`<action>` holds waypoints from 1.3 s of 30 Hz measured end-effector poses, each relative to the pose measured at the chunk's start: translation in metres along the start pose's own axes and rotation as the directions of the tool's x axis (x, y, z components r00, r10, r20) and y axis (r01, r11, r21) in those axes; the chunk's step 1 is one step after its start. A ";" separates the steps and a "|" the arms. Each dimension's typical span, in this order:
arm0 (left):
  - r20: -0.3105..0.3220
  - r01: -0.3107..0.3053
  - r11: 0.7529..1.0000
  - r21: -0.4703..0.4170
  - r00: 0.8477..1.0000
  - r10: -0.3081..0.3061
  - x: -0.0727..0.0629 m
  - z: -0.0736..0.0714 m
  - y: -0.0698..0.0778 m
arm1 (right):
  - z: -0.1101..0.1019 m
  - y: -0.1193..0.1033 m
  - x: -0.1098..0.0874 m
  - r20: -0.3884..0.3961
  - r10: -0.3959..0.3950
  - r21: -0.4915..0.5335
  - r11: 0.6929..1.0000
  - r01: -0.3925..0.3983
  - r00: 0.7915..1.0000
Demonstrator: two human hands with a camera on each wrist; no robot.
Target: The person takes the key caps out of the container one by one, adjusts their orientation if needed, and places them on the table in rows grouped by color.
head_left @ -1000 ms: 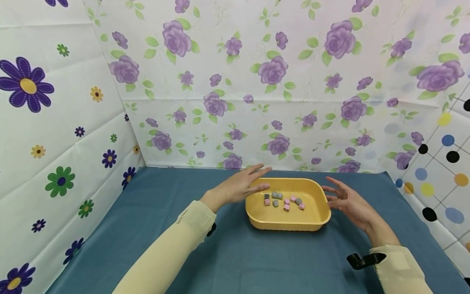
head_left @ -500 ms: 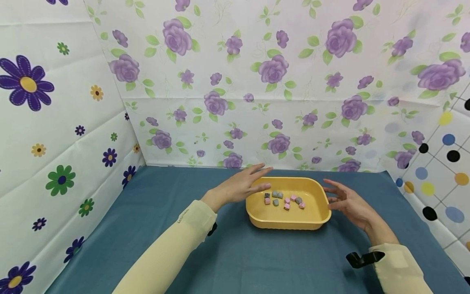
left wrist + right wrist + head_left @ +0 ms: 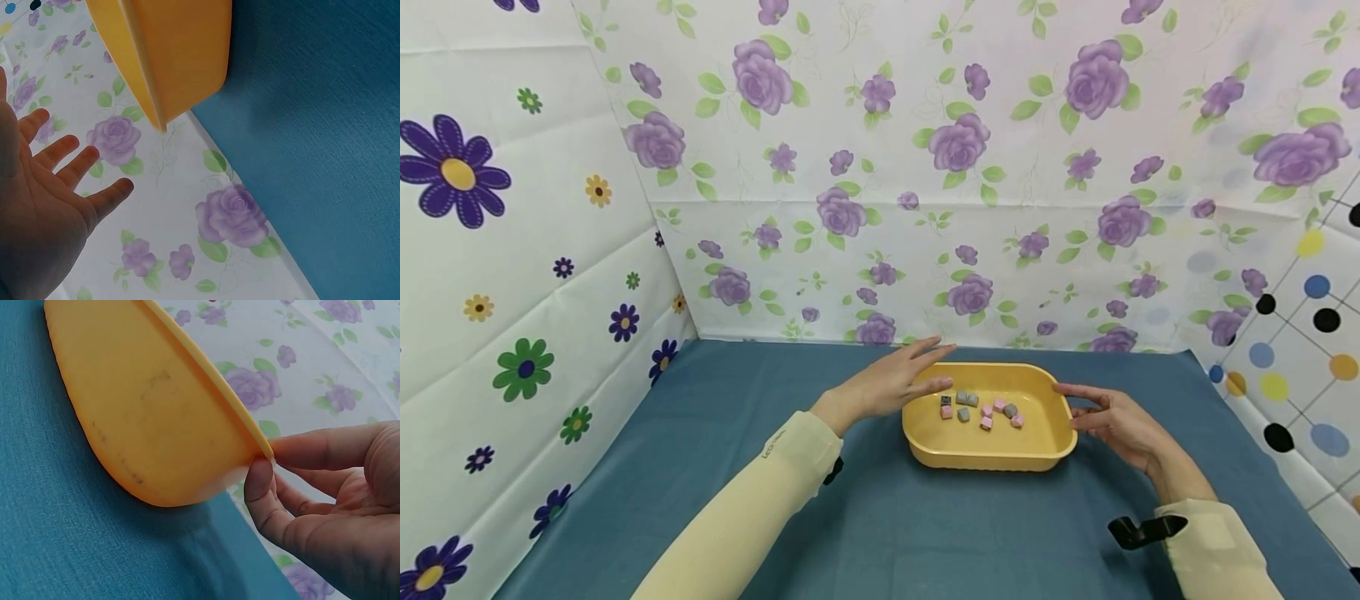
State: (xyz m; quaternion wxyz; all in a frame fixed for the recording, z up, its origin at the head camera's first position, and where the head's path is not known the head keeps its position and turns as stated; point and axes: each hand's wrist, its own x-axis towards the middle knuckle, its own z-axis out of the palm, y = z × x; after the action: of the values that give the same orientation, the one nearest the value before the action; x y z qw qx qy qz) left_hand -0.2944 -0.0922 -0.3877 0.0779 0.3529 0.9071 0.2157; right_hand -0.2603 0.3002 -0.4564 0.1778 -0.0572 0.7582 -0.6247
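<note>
A shallow yellow plastic tray [image 3: 988,460] with rounded corners stands on the blue cloth. Inside it lie several small cubes, some pink [image 3: 987,423] and some grey [image 3: 964,415], with markings too small to read. At the tray's right end my right hand [image 3: 1123,429] pinches the rim; the right wrist view has the thumb [image 3: 260,479] against the outer wall and a finger on the edge. Over the left end hovers my left hand [image 3: 883,383], fingers spread. In the left wrist view this hand [image 3: 47,200] holds nothing and is apart from the tray wall [image 3: 187,56].
Blue cloth [image 3: 880,525] covers the table around the tray. A white sheet with purple roses [image 3: 842,212] rises behind it. Patterned sheets flank the left [image 3: 523,367] and right [image 3: 1273,387] sides. A black camera mount [image 3: 1146,531] sits at the right wrist.
My right hand's fingers were spread loosely beside the tray's right end; now they have closed in and pinch its rim. The left hand, tray and cubes have stayed put.
</note>
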 end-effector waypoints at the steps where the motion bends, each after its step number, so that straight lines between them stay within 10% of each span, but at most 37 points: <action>1: 0.000 0.002 1.000 0.002 1.000 -0.002 0.000 0.000 0.000 | 0.000 0.000 0.000 0.003 0.003 0.009 1.000 -0.003 1.000; 39: 0.019 0.002 1.000 0.021 1.000 -0.002 0.002 0.005 0.003 | -0.001 0.008 0.004 -0.015 -0.028 0.075 0.997 0.029 0.999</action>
State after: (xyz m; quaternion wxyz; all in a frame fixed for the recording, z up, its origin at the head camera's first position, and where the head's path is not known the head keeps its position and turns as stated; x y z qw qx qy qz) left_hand -0.2926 -0.0869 -0.3908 0.0830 0.3549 0.9089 0.2026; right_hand -0.2637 0.3015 -0.4649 0.1657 -0.0571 0.7344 -0.6556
